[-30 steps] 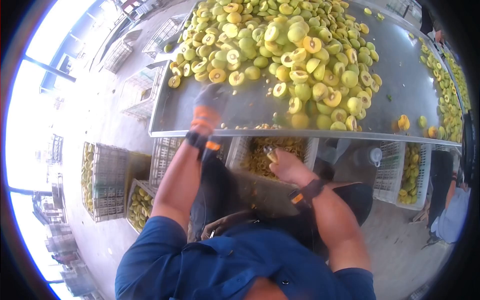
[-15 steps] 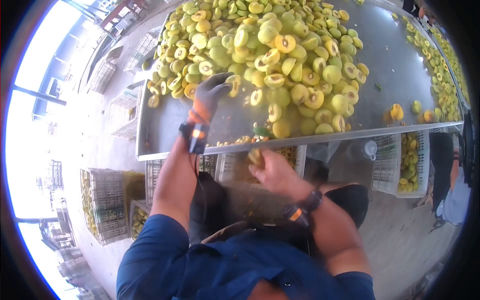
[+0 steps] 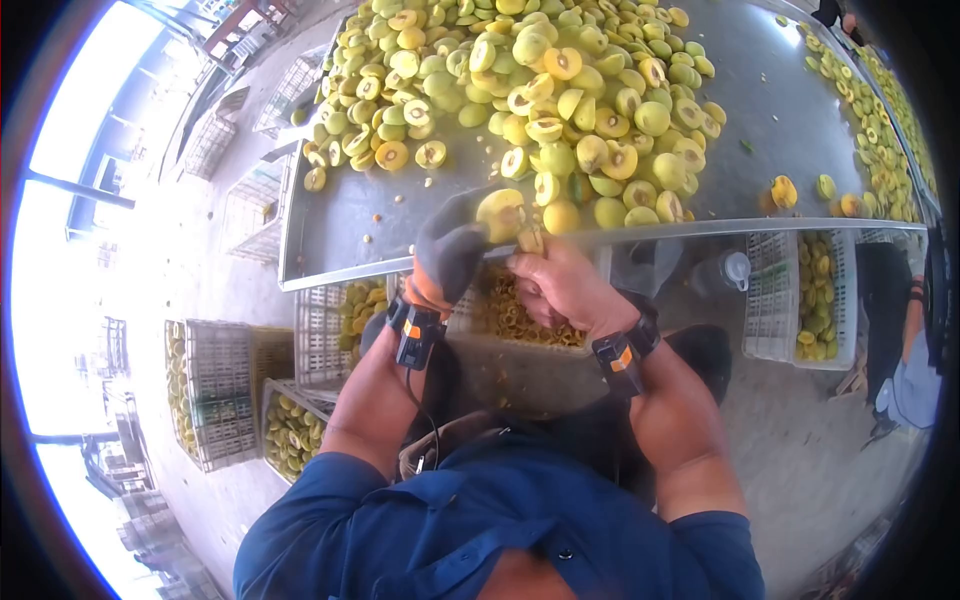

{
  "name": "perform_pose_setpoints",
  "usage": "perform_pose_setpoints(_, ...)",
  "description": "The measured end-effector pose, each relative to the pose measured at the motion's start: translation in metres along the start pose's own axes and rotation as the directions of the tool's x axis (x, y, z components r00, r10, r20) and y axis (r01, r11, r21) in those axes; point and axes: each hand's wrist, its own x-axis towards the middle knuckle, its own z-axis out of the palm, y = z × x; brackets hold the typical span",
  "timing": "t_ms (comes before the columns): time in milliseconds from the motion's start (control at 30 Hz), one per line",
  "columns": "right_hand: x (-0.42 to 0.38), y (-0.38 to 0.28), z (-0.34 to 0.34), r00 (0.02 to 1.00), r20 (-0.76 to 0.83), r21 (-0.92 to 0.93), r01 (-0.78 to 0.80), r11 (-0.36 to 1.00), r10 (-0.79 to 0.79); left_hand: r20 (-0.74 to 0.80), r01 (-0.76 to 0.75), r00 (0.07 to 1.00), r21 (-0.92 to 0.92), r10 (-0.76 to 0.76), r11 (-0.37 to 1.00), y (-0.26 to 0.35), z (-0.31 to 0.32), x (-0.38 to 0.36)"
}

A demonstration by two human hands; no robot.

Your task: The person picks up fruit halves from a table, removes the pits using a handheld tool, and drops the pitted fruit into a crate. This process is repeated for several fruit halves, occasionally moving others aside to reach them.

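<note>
My left hand point(image 3: 450, 245), in a dark glove with an orange cuff, holds a yellow-green peach half point(image 3: 500, 214) just above the table's front rim. Close beside it is my right hand point(image 3: 570, 288), bare, its fingers closed on a small yellowish-brown piece point(image 3: 531, 240); I cannot tell whether this is a tool or fruit. The piece sits right at the lower edge of the peach half. A large heap of halved peaches point(image 3: 600, 120) covers the metal table point(image 3: 340, 225) beyond my hands. Below them stands a crate of ring-shaped fruit scraps point(image 3: 520, 318).
Crates of peach halves stand at left, including a tall stack point(image 3: 215, 395) and a lower crate point(image 3: 292, 435). Another crate point(image 3: 775, 300) and a clear jug point(image 3: 722, 272) are at right. A person in a light shirt point(image 3: 908, 385) is at the far right edge.
My left hand has drawn back from the heap with a peach half, toward my body. My right hand has risen to meet it at the table rim.
</note>
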Motion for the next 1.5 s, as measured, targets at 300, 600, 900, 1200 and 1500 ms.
perform_pose_setpoints(300, 0.009, 0.017, 0.001, 0.978, -0.021, -0.347, 0.189, 0.919, -0.209, -0.079, 0.041, 0.996, 0.110, -0.032, 0.993, -0.014, -0.003, -0.012)
perform_pose_setpoints(600, 0.020, 0.047, 0.009, 0.836, 0.075, -0.685, 0.439, 0.582, -0.544, -0.014, -0.138, 0.900, 0.940, 0.436, 0.313, -0.026, 0.001, 0.003)
perform_pose_setpoints(900, 0.003, 0.035, 0.018, 0.982, 0.185, -0.134, -0.004, 0.991, 0.029, 0.193, -0.331, 0.862, 0.915, 0.469, 0.231, -0.027, -0.013, 0.002)
perform_pose_setpoints(1200, -0.013, 0.038, 0.038, 0.966, 0.229, -0.200, -0.075, 0.977, 0.121, 0.055, -0.276, 0.930, 0.757, 0.363, 0.592, -0.014, 0.002, -0.014)
perform_pose_setpoints(1500, -0.012, 0.055, 0.018, 0.971, 0.103, -0.478, -0.142, 0.867, 0.216, 0.030, -0.015, 0.811, 0.999, 0.584, -0.030, 0.038, -0.111, -0.073)
